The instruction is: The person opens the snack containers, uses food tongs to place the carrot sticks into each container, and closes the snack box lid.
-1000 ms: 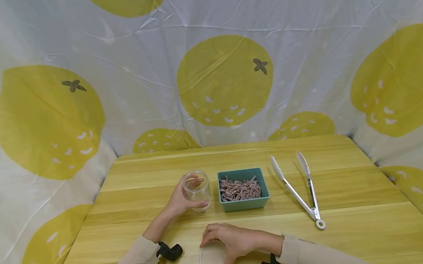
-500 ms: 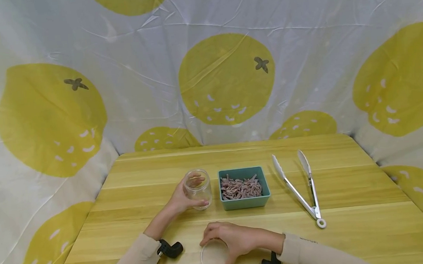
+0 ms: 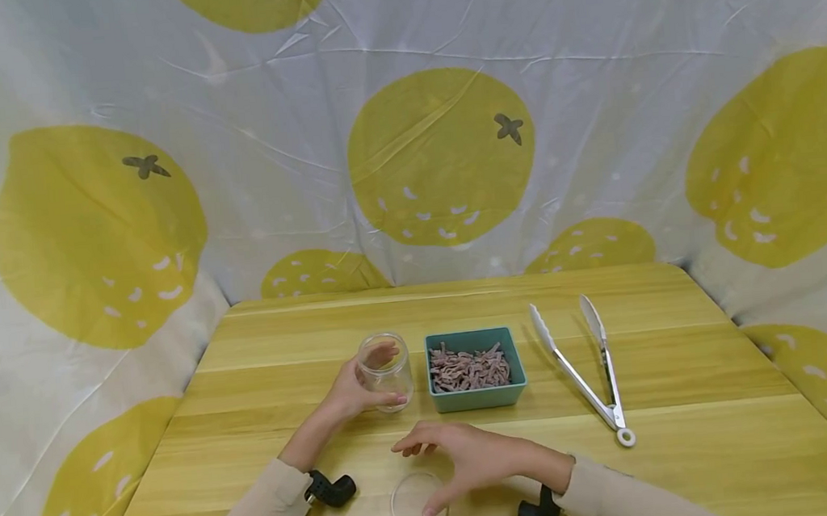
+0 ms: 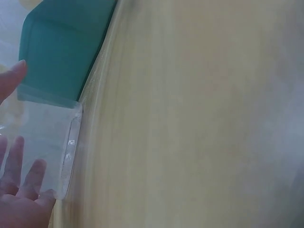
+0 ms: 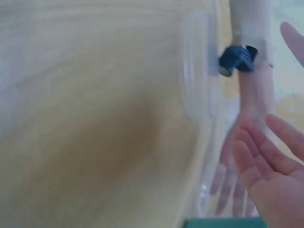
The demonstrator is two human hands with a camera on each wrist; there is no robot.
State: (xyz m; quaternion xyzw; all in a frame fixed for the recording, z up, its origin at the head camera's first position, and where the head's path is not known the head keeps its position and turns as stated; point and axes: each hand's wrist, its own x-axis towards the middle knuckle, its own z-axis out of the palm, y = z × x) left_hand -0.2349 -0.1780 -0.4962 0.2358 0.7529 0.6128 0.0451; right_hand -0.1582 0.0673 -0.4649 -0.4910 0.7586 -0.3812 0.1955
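My left hand [image 3: 349, 388] holds a clear, wide-mouthed jar [image 3: 397, 379], thumb on the near side and fingers round the back. The jar is upright, uncovered and looks empty; in the left wrist view, fingers show through its wall [image 4: 47, 123]. A round clear lid [image 3: 408, 508] lies flat on the table nearer the body. Over it is my right hand [image 3: 469, 454], thumb and fingers spread apart with nothing between them. In the right wrist view the lid [image 5: 195, 71] appears edge-on, separate from the fingertips.
Right of the jar stands a teal rectangular box [image 3: 477, 399] with brownish-purple strips [image 3: 469, 369] that look like shredded meat. Metal tongs [image 3: 590, 390] lie spread farther right, white ring toward the body. A lemon-print cloth [image 3: 442, 158] hangs behind and beside the wooden table [image 3: 699, 365].
My right hand has let go of the lid, its fingers lifting off and spreading. The lid stays on the table. My left hand and the jar have kept their place.
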